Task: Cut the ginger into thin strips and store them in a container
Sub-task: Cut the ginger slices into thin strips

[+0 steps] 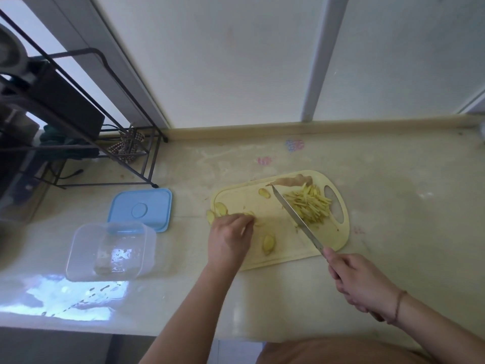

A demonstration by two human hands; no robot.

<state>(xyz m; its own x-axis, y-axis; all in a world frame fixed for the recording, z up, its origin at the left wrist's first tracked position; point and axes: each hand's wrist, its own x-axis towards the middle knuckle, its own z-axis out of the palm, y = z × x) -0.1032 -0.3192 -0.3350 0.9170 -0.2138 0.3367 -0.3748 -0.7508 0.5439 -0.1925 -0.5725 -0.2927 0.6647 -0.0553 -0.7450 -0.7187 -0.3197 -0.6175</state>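
counter [380,206], clear container [110,252] seemingly empty, lid [141,209] beside

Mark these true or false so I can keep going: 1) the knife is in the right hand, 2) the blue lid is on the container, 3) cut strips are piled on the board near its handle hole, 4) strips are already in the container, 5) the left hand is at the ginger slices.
1) True: the right hand holds the knife.
2) False: the blue lid lies on the counter behind the open container.
3) True: the ginger strips sit by the hole of the cutting board.
4) False: no strips show in the container.
5) True: the left hand pinches the ginger slices.
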